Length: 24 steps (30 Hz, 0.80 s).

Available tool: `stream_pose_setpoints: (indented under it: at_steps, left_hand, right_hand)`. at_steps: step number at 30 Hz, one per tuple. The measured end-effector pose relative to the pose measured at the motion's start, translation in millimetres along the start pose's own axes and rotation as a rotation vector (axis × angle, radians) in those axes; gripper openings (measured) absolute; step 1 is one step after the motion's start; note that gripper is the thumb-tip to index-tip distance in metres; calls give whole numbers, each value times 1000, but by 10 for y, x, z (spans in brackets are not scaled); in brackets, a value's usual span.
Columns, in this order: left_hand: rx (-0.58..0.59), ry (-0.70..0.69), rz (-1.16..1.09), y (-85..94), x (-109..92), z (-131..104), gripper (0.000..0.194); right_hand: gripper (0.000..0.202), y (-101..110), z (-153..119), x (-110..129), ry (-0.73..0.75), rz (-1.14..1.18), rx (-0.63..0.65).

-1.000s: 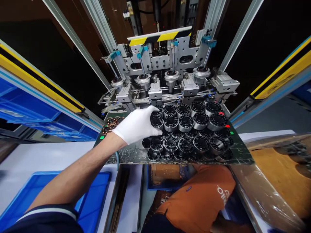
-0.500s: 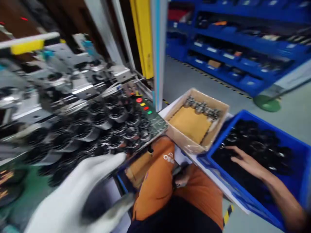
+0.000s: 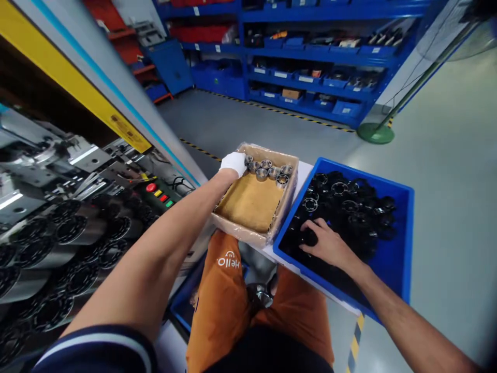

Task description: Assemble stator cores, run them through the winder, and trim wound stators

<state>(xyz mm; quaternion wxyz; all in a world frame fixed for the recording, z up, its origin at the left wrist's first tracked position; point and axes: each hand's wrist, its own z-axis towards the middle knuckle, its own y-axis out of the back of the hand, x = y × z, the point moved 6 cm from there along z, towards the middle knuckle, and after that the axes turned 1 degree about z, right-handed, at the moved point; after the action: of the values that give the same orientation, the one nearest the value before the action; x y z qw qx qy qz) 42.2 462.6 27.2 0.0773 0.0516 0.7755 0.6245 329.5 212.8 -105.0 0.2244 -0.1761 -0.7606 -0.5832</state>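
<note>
My left hand, in a white glove, reaches over the far left corner of a cardboard box. Its fingers close around a metal ring there. Several more metal rings stand at the box's far side, on brown cardboard. To the right, my bare right hand is down in a blue bin, its fingers curved round a black ring-shaped part. Many similar black parts lie heaped in that bin.
At the left is a machine with a yellow panel, coloured buttons and rows of large metal rings. Blue shelves with bins stand at the back. A green fan base rests on the floor.
The view has turned right. My left hand has moved from beside the machine to the far corner of the cardboard box. My right hand remains in the blue bin, its fingers now more curled.
</note>
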Motion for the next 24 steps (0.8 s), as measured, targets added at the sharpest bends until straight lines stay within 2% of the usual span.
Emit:
stream_pose_setpoints:
  at_steps: [3, 6, 9, 13, 15, 17, 20, 22, 23, 24]
  left_hand:
    - [85, 4, 94, -136, -59, 370, 44]
    - [113, 1, 135, -212, -108, 573, 45]
    - [108, 24, 118, -198, -121, 640, 45]
    - [42, 81, -3, -5, -52, 501, 40]
    - [-30, 101, -112, 144, 23, 317, 40]
    - [-124, 98, -268, 284, 105, 38, 44]
    - [-208, 44, -591, 369, 174, -569, 54]
    - [-131, -16, -979, 283, 144, -1077, 58]
    - [-8, -50, -1346, 180, 85, -1352, 60]
    - [85, -71, -1527, 79, 22, -1638, 58]
  right_hand:
    - [43, 78, 50, 14, 30, 2, 23]
    - [44, 187, 107, -31, 32, 6, 14]
    - [26, 214, 143, -74, 46, 0, 39]
    - [37, 147, 140, -96, 98, -12, 131]
    - [37, 139, 130, -96, 126, -4, 146]
    - [37, 163, 122, -96, 143, 20, 133]
    - [37, 250, 105, -119, 136, 75, 86]
    - [37, 347, 85, -151, 124, 124, 38]
    - [39, 409, 73, -168, 120, 153, 7]
    - [44, 479, 59, -180, 119, 184, -30]
